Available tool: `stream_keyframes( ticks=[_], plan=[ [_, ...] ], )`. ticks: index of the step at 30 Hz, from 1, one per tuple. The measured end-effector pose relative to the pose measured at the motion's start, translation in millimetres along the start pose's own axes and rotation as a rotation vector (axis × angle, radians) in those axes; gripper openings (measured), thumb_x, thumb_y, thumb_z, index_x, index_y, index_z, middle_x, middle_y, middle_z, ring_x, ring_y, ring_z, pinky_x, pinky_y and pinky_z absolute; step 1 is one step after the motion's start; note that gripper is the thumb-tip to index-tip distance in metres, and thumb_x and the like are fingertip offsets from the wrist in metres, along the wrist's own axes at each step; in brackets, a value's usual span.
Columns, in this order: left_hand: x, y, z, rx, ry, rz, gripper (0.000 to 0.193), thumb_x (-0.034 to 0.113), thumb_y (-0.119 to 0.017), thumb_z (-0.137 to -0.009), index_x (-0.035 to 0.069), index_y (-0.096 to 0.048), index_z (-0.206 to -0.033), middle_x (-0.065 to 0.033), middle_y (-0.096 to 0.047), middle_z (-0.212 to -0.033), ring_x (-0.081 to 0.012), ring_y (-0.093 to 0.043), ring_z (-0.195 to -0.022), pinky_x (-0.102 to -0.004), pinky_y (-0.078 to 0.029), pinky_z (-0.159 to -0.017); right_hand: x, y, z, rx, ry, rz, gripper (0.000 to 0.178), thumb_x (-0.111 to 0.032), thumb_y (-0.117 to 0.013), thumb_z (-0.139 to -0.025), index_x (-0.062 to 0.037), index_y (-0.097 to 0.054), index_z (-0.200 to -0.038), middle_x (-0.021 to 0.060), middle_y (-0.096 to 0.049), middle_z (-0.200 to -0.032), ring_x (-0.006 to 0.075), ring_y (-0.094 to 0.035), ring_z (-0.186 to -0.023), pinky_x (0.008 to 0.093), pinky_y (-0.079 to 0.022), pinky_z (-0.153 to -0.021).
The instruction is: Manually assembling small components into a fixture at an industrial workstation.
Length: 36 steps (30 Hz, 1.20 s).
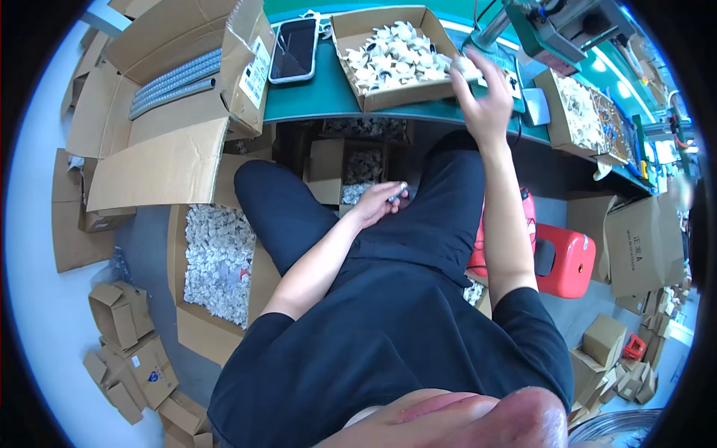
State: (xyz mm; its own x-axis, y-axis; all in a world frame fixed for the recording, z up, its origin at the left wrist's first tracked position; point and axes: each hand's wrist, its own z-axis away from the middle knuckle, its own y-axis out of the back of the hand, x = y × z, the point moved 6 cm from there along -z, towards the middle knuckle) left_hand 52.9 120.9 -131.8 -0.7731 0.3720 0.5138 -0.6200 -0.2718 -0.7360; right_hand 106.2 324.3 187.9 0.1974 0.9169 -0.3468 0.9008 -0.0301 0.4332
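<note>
My left hand (pixel 376 203) rests on my lap with its fingers curled around a small silvery piece (pixel 398 192), too small to name. My right hand (pixel 488 101) is raised at the right edge of a shallow cardboard tray (pixel 407 95) on the green bench. Between its thumb and fingers sits a rounded white plastic piece (pixel 464 68). Many white plastic pieces (pixel 399 58) with wing-like ends are heaped in the tray, a few dark spots among them. A phone (pixel 293 49) with a dark screen lies left of the tray.
An open carton (pixel 168 160) holding grey perforated strips (pixel 175 86) stands at the left. Boxes of white parts sit below it and under the bench. On the right are a bench machine (pixel 541 45), another parts box (pixel 571 112) and a red stool-like object (pixel 565 261).
</note>
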Motion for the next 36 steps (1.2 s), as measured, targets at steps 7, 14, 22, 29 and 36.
stream_keyframes(
  ticks=[7, 14, 22, 29, 36],
  plan=[
    [40.4, -18.9, 26.7, -0.035, -0.271, 0.190, 0.041, 0.018, -0.062, -0.101, 0.002, -0.054, -0.139, -0.0052, -0.063, -0.105, -0.0110, -0.058, -0.083, -0.0256, -0.049, -0.075, -43.8, -13.6, 34.0, -0.111, -0.028, -0.219, 0.040, -0.014, -0.075, -0.084, -0.0015, -0.064, -0.121, 0.0127, -0.069, -0.105, 0.0308, -0.063, -0.098, 0.0391, -0.048, -0.088],
    [71.8, -71.7, 55.6, -0.243, -0.259, -0.015, 0.047, 0.017, -0.063, -0.101, 0.004, -0.050, -0.144, -0.0103, -0.068, -0.110, -0.0121, -0.059, -0.081, -0.0268, -0.050, -0.077, -56.6, -17.3, 141.8, -0.712, -0.289, -0.589, 0.025, -0.011, -0.074, -0.085, -0.0034, -0.071, -0.108, 0.0105, -0.070, -0.097, 0.0275, -0.065, -0.091, 0.0377, -0.050, -0.086],
    [58.4, -93.0, 42.9, -0.378, -0.205, 0.176, 0.050, 0.020, -0.064, -0.101, 0.002, -0.049, -0.144, -0.0108, -0.067, -0.109, -0.0119, -0.059, -0.081, -0.0264, -0.051, -0.078, 11.9, 33.0, 80.5, -0.296, -0.471, -0.306, 0.022, -0.015, -0.074, -0.088, -0.0013, -0.074, -0.105, 0.0104, -0.070, -0.100, 0.0219, -0.066, -0.091, 0.0327, -0.052, -0.082],
    [33.8, -82.3, 43.9, -0.350, -0.160, 0.174, 0.052, 0.022, -0.063, -0.101, -0.002, -0.047, -0.145, -0.0121, -0.067, -0.112, -0.0119, -0.057, -0.081, -0.0276, -0.050, -0.080, 85.4, 46.3, -1.9, -0.120, -0.145, 0.368, 0.028, -0.025, -0.072, -0.091, -0.0040, -0.074, -0.109, 0.0162, -0.071, -0.107, 0.0311, -0.067, -0.100, 0.0389, -0.051, -0.089],
    [30.3, -47.5, 47.8, -0.250, -0.146, 0.161, 0.049, 0.020, -0.062, -0.102, -0.002, -0.049, -0.144, -0.0122, -0.067, -0.113, -0.0123, -0.058, -0.082, -0.0289, -0.051, -0.080, 86.9, 32.4, 11.0, -0.155, -0.045, 0.518, 0.039, -0.030, -0.062, -0.098, -0.0052, -0.067, -0.127, 0.0169, -0.071, -0.116, 0.0309, -0.064, -0.115, 0.0414, -0.046, -0.100]
  ],
)
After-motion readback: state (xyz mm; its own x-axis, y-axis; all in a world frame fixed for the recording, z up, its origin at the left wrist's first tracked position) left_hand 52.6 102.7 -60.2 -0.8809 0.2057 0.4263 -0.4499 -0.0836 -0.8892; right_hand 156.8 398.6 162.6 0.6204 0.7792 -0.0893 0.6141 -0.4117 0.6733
